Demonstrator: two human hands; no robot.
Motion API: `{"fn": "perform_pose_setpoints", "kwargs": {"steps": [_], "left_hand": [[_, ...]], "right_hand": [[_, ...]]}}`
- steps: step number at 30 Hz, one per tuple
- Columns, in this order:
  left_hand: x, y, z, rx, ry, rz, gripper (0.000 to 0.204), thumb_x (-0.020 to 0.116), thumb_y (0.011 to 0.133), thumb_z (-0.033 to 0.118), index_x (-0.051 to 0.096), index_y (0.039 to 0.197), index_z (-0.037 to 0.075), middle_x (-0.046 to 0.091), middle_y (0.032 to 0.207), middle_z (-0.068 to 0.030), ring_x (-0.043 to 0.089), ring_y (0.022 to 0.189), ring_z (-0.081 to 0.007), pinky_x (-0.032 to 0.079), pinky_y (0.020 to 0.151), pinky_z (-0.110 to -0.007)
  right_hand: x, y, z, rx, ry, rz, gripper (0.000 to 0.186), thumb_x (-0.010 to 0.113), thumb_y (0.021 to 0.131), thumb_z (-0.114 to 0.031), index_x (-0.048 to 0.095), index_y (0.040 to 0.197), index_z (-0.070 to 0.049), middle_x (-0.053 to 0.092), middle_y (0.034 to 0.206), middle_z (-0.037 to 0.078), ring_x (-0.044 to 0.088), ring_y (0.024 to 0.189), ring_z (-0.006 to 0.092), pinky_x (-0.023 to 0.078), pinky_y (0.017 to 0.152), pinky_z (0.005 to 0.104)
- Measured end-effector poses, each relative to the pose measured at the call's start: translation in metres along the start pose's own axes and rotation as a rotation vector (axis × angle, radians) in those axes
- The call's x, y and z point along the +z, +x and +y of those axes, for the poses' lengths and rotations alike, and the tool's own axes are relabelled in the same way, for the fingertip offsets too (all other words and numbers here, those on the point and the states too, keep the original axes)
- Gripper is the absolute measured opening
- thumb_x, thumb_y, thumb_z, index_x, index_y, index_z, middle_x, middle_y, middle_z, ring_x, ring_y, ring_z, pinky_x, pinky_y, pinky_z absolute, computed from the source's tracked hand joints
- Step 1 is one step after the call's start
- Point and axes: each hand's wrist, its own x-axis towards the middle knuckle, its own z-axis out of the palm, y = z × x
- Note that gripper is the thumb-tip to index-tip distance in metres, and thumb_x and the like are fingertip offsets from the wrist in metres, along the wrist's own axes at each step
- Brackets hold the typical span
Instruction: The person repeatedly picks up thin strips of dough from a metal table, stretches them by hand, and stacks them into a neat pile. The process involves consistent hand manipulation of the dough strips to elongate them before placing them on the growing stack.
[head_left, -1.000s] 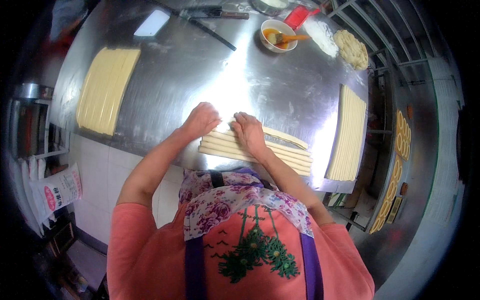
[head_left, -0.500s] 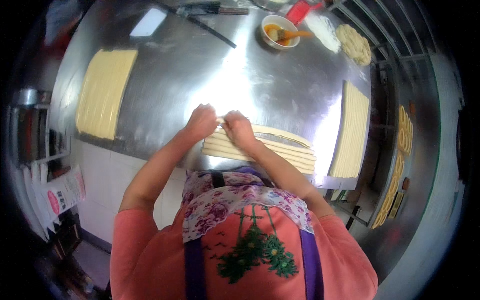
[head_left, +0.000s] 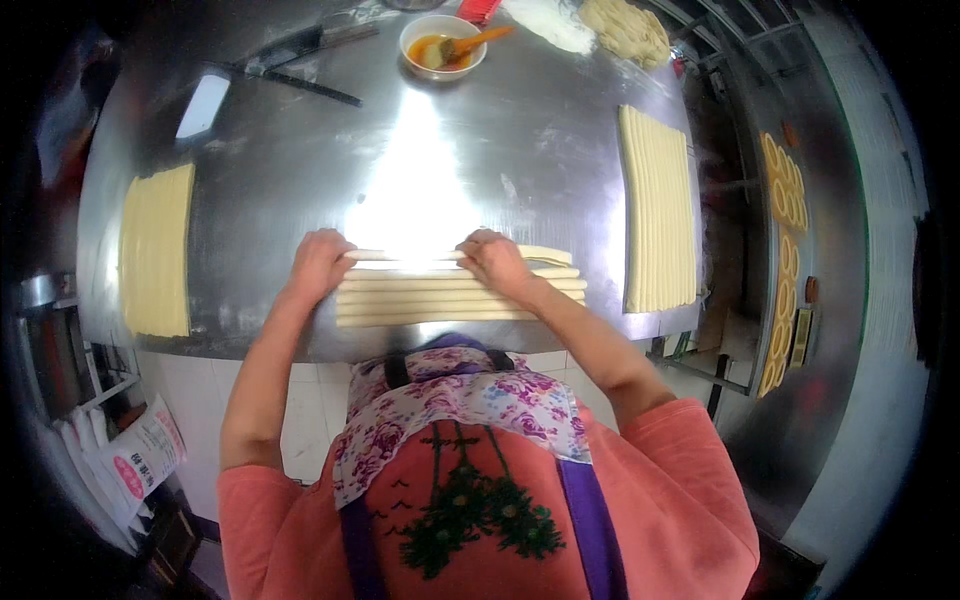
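My left hand (head_left: 319, 262) pinches one end of a pale dough strip (head_left: 404, 254) near the steel table's front edge. My right hand (head_left: 491, 257), fingers bent, grips the same strip farther right, so the length between them is held straight. A curved length of dough (head_left: 545, 253) runs on to the right beyond that hand. Several straight, parallel dough strips (head_left: 420, 305) lie just nearer to me, beneath and beside my hands.
The steel table (head_left: 260, 200) holds cut dough at left (head_left: 155, 250) and right (head_left: 655, 210). Toward the back are a bowl with a brush (head_left: 440, 55), flour (head_left: 550, 20), a dough lump (head_left: 625, 30), a white scraper (head_left: 203, 105) and dark bars (head_left: 320, 90). Dough rings (head_left: 780, 300) lie beyond the right edge.
My hands have moved apart, with a longer stretch of dough now showing between them. The view has also shifted, so the back items appear farther left.
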Motion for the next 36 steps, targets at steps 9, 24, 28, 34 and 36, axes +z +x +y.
{"fn": "perform_pose_setpoints", "kwargs": {"steps": [9,24,28,34,36], "left_hand": [[-0.005,-0.002,0.012,-0.085,-0.107,-0.006,0.016,0.066,0.079,0.013,0.072,0.089,0.002,0.062,0.082,-0.015,0.058,0.084,-0.0338,0.046,0.077,-0.044],[-0.021,0.048,0.112,-0.175,0.056,-0.136,0.035,0.062,0.081,0.004,0.067,0.116,0.003,0.063,0.115,-0.018,0.059,0.112,-0.0349,0.048,0.098,-0.043],[0.074,0.097,0.171,0.037,-0.066,-0.253,0.039,0.064,0.087,0.018,0.063,0.124,0.003,0.06,0.124,-0.0198,0.056,0.117,-0.0359,0.044,0.103,-0.044],[0.18,0.136,0.226,0.316,-0.251,-0.154,0.038,0.067,0.087,0.024,0.065,0.121,0.008,0.061,0.108,-0.0122,0.055,0.103,-0.0319,0.044,0.091,-0.044],[0.184,0.137,0.233,0.329,-0.253,-0.14,0.035,0.068,0.087,0.024,0.066,0.118,0.008,0.06,0.105,-0.0111,0.055,0.1,-0.0312,0.044,0.088,-0.044]], "right_hand": [[-0.044,-0.097,0.115,0.092,0.098,0.047,0.021,0.07,0.084,-0.012,0.072,0.102,-0.004,0.067,0.098,0.012,0.064,0.088,0.0328,0.053,0.08,0.0405],[-0.067,-0.146,0.152,0.282,0.41,0.011,0.029,0.059,0.087,-0.008,0.07,0.113,-0.002,0.067,0.108,0.018,0.063,0.101,0.0358,0.051,0.092,0.0413],[-0.061,-0.139,0.149,0.174,0.426,0.031,0.03,0.061,0.088,-0.007,0.069,0.116,-0.002,0.068,0.107,0.017,0.065,0.098,0.0339,0.051,0.09,0.0392],[-0.073,-0.149,0.126,0.366,0.578,0.066,0.035,0.068,0.085,-0.006,0.068,0.12,-0.003,0.068,0.109,0.015,0.066,0.095,0.0258,0.052,0.086,0.0341],[-0.063,-0.152,0.125,0.371,0.621,0.088,0.038,0.069,0.084,-0.004,0.067,0.122,-0.002,0.068,0.109,0.015,0.066,0.095,0.0248,0.052,0.086,0.0338]]}}
